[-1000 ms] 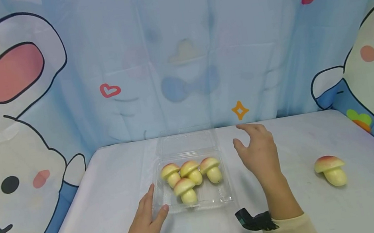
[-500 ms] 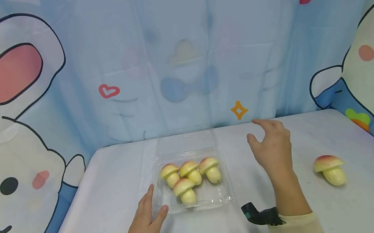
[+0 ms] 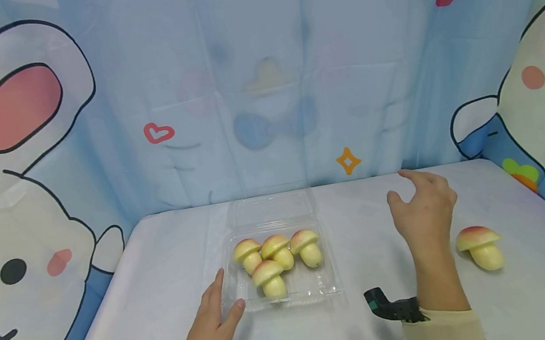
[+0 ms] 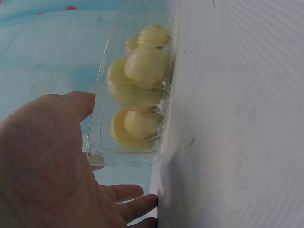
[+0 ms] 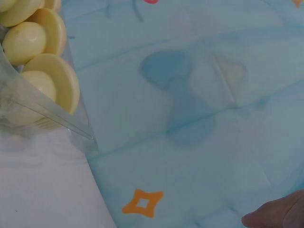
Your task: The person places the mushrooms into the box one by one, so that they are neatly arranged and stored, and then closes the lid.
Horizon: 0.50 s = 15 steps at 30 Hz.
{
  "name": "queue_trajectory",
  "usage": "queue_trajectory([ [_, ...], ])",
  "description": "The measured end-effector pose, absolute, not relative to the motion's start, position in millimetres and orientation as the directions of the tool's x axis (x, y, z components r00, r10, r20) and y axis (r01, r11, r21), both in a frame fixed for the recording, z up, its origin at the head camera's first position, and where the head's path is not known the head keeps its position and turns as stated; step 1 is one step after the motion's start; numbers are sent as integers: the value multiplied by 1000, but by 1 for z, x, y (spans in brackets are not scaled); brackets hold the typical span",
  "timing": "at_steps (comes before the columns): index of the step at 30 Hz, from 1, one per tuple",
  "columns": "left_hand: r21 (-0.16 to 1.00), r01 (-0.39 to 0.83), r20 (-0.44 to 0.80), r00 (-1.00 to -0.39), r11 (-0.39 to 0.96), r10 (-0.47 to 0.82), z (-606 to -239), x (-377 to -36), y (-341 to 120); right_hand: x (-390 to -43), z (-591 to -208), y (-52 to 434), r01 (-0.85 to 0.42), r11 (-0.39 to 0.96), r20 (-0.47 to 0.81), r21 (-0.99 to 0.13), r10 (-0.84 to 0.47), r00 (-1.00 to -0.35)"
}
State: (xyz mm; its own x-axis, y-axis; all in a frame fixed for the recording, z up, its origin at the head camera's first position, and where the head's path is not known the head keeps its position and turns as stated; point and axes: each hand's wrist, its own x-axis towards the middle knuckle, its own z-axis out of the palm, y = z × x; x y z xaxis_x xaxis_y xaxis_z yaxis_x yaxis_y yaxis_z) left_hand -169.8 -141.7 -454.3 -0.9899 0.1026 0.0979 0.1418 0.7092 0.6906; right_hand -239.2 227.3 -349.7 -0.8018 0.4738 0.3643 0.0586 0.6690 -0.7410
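A clear plastic container (image 3: 317, 289) with its lid (image 3: 272, 208) raised at the back stands mid-table, several toy mushrooms (image 3: 269, 279) inside. Against its left front corner rests my left hand (image 3: 206, 327), fingers extended and thumb at the front edge. The left wrist view has this hand (image 4: 52, 152) beside the container wall, nothing in the palm. Over the table to the right is my right hand (image 3: 426, 214), holding nothing, thumb and forefinger apart. Just right of it a single mushroom (image 3: 482, 248), red-tinged cap and pale yellow stem, lies on the cloth. Only a fingertip (image 5: 270, 216) shows in the right wrist view.
A white cloth covers the table (image 3: 116, 328). Behind it hangs a blue curtain (image 3: 254, 49) printed with cartoon animals, hearts and a star. A black wrist camera mount (image 3: 393, 307) sticks out from the right wrist.
My right hand has moved to the right, away from the container and closer to the lone mushroom. The left hand and the mushrooms in the container have stayed put.
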Motion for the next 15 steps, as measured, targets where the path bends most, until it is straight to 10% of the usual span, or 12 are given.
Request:
queue_trajectory([
  [15,690,140,95,-990,710,103,-454,-170,-142,-239,-357,260,258,602,255,-756,634,-730],
])
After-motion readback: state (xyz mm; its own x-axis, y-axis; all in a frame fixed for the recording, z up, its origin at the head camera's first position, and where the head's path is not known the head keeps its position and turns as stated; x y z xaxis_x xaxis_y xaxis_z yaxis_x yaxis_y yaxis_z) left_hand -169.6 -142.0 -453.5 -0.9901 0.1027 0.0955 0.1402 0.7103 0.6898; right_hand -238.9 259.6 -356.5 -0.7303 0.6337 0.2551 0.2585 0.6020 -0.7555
